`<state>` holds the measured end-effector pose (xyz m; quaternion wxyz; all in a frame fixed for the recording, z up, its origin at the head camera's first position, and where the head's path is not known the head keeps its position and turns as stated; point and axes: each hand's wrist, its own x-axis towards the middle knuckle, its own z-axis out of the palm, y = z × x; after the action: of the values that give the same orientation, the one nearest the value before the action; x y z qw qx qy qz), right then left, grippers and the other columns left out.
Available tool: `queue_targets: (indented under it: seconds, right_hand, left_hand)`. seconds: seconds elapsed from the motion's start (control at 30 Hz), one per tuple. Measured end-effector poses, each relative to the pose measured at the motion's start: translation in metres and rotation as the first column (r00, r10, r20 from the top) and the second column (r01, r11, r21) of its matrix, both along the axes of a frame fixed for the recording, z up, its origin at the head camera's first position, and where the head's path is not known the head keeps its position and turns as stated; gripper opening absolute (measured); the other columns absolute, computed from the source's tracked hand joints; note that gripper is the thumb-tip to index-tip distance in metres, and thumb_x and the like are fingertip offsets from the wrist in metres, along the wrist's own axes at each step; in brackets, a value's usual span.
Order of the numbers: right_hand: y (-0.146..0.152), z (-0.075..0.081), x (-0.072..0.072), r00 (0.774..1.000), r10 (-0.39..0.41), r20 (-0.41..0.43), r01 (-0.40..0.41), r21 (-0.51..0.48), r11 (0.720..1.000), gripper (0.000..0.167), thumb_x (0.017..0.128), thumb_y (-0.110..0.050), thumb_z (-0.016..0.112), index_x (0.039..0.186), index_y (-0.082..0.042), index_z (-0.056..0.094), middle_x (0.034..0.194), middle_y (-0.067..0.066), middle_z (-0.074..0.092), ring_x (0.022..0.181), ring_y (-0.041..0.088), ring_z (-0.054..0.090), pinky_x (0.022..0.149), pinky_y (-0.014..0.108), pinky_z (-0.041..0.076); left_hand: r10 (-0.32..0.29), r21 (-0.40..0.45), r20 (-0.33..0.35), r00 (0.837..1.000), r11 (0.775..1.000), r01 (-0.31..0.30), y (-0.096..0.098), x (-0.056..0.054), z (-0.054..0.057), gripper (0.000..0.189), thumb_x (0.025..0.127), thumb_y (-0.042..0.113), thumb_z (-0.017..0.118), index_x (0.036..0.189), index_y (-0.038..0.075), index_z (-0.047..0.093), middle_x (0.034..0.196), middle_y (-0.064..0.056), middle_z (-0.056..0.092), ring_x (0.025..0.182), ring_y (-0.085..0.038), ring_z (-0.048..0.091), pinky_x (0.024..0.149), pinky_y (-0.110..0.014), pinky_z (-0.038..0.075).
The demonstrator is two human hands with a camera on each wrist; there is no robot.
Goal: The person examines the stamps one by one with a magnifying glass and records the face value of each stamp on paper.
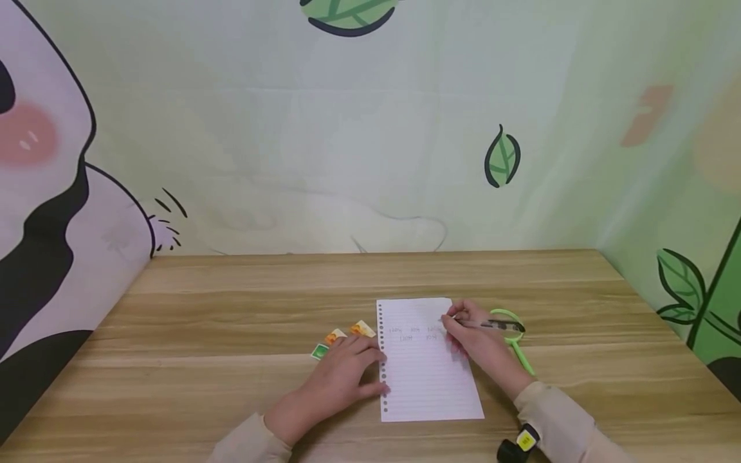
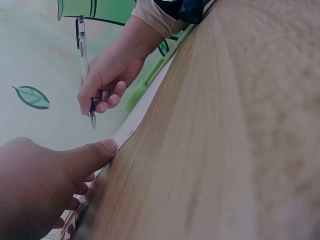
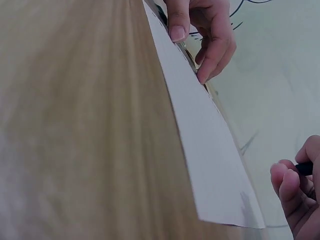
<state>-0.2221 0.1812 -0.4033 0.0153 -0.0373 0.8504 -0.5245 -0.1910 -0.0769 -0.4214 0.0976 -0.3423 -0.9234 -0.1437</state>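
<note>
A sheet of lined white paper (image 1: 428, 382), punched with holes down its left side, lies on the wooden table. Two short rows of handwriting (image 1: 413, 332) run across its upper half. My left hand (image 1: 338, 373) rests at the holed edge, thumb and fingertips pressing the sheet with the fingers spread. Over the upper right part of the page, my right hand (image 1: 477, 337) pinches a pen (image 1: 502, 325) with a clear barrel. In the left wrist view the pen's tip (image 2: 93, 122) points down, and it shows a little above the sheet.
Small cards, two orange (image 1: 361, 328) and one green (image 1: 320, 351), lie beside and partly behind the left hand. A green-rimmed magnifying glass (image 1: 523, 357) lies right of the paper, partly covered by the right hand and pen. A printed wall cloth (image 1: 289, 128) stands behind the table (image 1: 231, 308).
</note>
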Motion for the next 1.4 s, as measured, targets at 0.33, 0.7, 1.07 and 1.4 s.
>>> queue_targets:
  seconds: [0.33, 0.7, 1.07, 1.4]
  right_hand:
    - [0.009, 0.01, 0.002, 1.0, 0.001, -0.002, -0.001, 0.004, 1.0, 0.022, 0.092, -0.014, 0.062, 0.106, 0.0, 0.055, 0.074, 0.014, 0.057, 0.052, 0.013, 0.051, 0.042, 0.025, 0.045]
    - [0.019, 0.017, 0.003, 0.998, 0.046, 0.052, -0.044, -0.047, 0.998, 0.024, 0.094, -0.017, 0.059, 0.109, 0.001, 0.052, 0.068, 0.011, 0.059, 0.048, 0.013, 0.051, 0.038, 0.025, 0.041]
    - [0.029, 0.019, 0.003, 0.995, 0.1, 0.003, -0.1, -0.064, 0.993, 0.026, 0.094, -0.012, 0.059, 0.113, 0.004, 0.053, 0.082, 0.02, 0.064, 0.057, 0.012, 0.062, 0.044, 0.027, 0.05]
    - [0.041, 0.023, 0.005, 0.983, 0.174, -0.052, -0.177, -0.06, 0.982, 0.036, 0.089, -0.001, 0.064, 0.12, 0.012, 0.051, 0.097, 0.031, 0.067, 0.077, 0.011, 0.07, 0.058, 0.029, 0.058]
  left_hand:
    - [0.001, -0.004, -0.003, 1.0, 1.0, -0.001, 0.001, 0.0, -0.001, 0.042, 0.078, 0.046, 0.075, 0.106, 0.015, 0.069, 0.112, 0.002, 0.064, 0.108, -0.018, 0.056, 0.098, -0.037, 0.044]
    - [0.007, -0.009, 0.016, 1.0, 1.0, -0.007, 0.002, -0.001, -0.001, 0.044, 0.078, 0.046, 0.075, 0.107, 0.014, 0.069, 0.114, 0.001, 0.064, 0.109, -0.019, 0.056, 0.099, -0.038, 0.044]
    - [0.001, 0.009, -0.002, 1.0, 1.0, -0.001, 0.0, -0.001, -0.001, 0.043, 0.077, 0.045, 0.075, 0.106, 0.014, 0.069, 0.113, 0.001, 0.064, 0.107, -0.018, 0.057, 0.096, -0.037, 0.045]
    - [0.009, -0.003, 0.007, 1.0, 1.0, -0.009, 0.0, -0.001, -0.003, 0.043, 0.078, 0.046, 0.075, 0.107, 0.014, 0.069, 0.114, 0.0, 0.064, 0.109, -0.019, 0.057, 0.098, -0.038, 0.045]
